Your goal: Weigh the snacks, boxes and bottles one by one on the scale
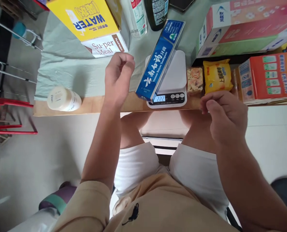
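Observation:
A blue toothpaste box (159,61) lies slanted across a white kitchen scale (176,74), whose lit display (159,99) appears to read 222. To the left of the box, my left hand (119,74) is raised with its fingers curled in and the thumb against them. Nothing shows in it, and it is apart from the box. My right hand (227,116) hovers over the table's front edge, loosely closed, with no object visible in its fingers. Just beyond it are a yellow snack packet (217,76) and a clear-wrapped snack (195,80).
A white jar (64,99) stands at the table's left front edge (92,104). Farther back are a yellow carton (85,19), a clear bottle (136,19) and a dark bottle (156,14). At right sit a pink tissue-type carton (242,29) and an orange box (271,77).

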Action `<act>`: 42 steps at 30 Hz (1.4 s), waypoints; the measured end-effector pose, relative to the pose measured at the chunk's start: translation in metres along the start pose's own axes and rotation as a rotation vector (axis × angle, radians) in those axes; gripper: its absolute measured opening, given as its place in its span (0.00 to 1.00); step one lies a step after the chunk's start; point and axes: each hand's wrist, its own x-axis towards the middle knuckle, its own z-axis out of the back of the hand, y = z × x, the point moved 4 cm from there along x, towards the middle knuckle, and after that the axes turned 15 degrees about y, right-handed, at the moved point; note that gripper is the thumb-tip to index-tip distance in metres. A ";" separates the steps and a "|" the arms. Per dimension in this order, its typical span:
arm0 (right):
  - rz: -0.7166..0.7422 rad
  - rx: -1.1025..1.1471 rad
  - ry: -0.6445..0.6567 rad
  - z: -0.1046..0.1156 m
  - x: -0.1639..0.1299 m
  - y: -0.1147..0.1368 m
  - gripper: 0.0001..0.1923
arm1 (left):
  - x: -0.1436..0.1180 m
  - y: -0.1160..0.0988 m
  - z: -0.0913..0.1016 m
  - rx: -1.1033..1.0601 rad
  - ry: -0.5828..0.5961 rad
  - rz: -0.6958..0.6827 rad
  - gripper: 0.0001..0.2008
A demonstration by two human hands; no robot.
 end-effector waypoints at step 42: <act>-0.236 -0.777 0.302 -0.041 0.099 0.078 0.42 | -0.015 -0.004 -0.038 -0.154 0.013 -0.271 0.27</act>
